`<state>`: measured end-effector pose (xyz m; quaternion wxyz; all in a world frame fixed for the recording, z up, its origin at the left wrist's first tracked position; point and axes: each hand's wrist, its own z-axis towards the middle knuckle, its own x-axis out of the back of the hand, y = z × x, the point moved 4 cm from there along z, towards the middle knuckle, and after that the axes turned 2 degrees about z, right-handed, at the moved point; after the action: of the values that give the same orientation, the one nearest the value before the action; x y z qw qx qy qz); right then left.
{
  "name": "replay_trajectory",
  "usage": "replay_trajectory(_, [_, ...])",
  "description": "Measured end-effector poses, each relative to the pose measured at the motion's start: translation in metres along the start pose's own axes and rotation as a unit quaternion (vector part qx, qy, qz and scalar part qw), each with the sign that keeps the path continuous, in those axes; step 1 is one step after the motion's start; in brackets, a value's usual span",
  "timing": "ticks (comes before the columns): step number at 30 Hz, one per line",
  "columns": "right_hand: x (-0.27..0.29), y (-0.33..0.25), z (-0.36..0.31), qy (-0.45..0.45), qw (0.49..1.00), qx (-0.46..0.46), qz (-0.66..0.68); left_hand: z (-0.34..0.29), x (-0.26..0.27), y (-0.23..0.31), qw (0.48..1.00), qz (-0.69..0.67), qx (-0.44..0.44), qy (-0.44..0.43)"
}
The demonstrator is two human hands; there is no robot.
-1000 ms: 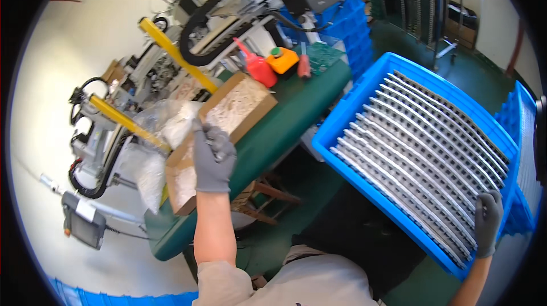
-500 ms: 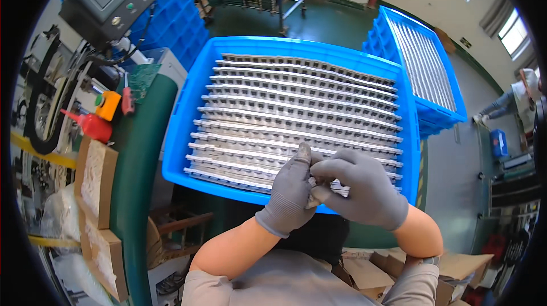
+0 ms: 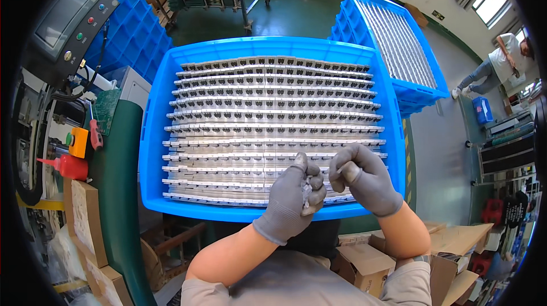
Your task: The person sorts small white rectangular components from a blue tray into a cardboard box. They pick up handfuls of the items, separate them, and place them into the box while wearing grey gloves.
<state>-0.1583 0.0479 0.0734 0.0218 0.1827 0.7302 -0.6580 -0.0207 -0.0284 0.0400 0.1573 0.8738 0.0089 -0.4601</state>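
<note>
My left hand [image 3: 283, 200], in a grey glove, is curled around small whitish, translucent pieces [image 3: 307, 193]; their kind is too small to make out. To its right, my right hand [image 3: 367, 179], gloved alike, is closed with thumb and fingertips together; whatever may be between them is hidden. Both hands hover over the near right part of a large blue crate [image 3: 152, 183]. Inside it stand several long rows of white modules [image 3: 268, 113] with dark openings along their tops, mostly in the farther rows. The hands cover part of the nearest rows.
Another blue crate [image 3: 428, 91] with similar rows stands at the far right, near a person [image 3: 501, 64]. On the left are a control panel [image 3: 68, 18], a screwdriver [image 3: 96, 135] and a red bottle [image 3: 71, 166]. Cardboard boxes [image 3: 364, 263] lie at the lower right.
My right hand has come away from my left, leaving a gap between them. The small pieces in my left hand show more plainly. The whole view has shifted slightly to the right.
</note>
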Motion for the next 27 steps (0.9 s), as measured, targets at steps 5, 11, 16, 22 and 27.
replay_trajectory(5, [0.008,0.004,0.005,0.018,0.997,0.010,0.069,0.008,0.001,0.001,1.000,-0.015,0.007,0.012])
replay_trajectory(11, [0.036,-0.017,0.014,0.109,0.992,-0.033,-0.052,0.012,0.010,0.005,0.999,-0.037,-0.022,0.009])
replay_trajectory(16, [0.064,-0.021,0.044,0.173,0.942,0.062,-0.282,0.015,0.017,0.007,0.997,-0.060,-0.041,-0.005])
replay_trajectory(22, [0.063,-0.013,0.060,0.114,0.768,0.178,-0.605,0.011,0.019,0.010,0.993,-0.096,-0.065,-0.002])
replay_trajectory(27, [0.062,-0.011,0.063,0.100,0.735,0.180,-0.646,0.012,0.021,0.009,0.992,-0.107,-0.069,-0.007])
